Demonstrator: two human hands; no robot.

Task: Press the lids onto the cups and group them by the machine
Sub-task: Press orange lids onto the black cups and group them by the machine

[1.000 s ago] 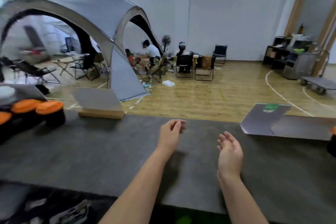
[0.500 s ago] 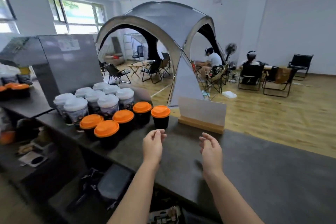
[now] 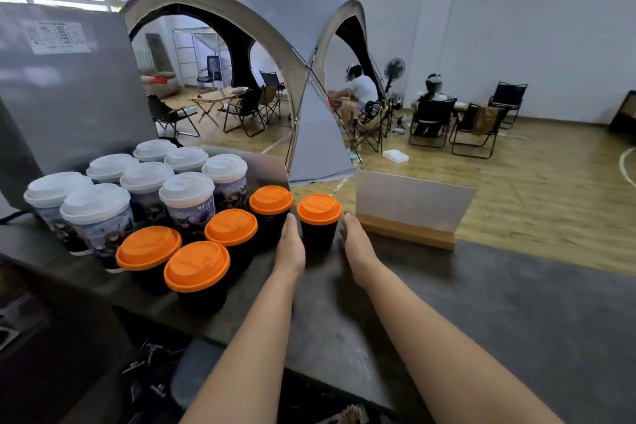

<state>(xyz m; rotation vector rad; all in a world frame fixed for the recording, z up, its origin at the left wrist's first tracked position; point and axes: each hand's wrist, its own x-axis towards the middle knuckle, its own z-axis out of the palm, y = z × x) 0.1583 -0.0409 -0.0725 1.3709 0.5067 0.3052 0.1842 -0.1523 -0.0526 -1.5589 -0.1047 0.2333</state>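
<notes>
- Rightmost black cup (image 3: 318, 229), orange lid (image 3: 319, 208) already seated, upright on the dark table (image 3: 481, 303), standing slightly apart from the other four orange-lidded cups (image 3: 198, 267) to its left.
- Left hand (image 3: 290, 244) just beside the cup's left wall, fingers straight and pointing forward; right hand (image 3: 356, 241) just beside its right wall, fingers likewise extended. Contact with the cup hard to confirm on either side.
- Both grips apart, flat and flanking, holding nothing; cup bracketed between the two palms rather than clasped.
- Key relation: cup dead ahead, between the hands, long axis vertical; both hands about equally near, left hand on the side facing the group.
- Taller white-lidded cups (image 3: 187, 198) clustered behind the black ones, close against the grey machine (image 3: 69, 86) at far left.
- Judged stage: lids look all pressed on; grouping nearly finished, this last cup the only straggler.
- Likely need: a shift leftward toward the neighbouring orange-lidded cup (image 3: 271, 212), so push from the right hand, with the left hand as guide or stop.
- Risk: a tall narrow cup pushed high up could tip; low contact on the wall safer.
- Card stand on a wooden base (image 3: 409, 217) just right of the right hand, off the path.
</notes>
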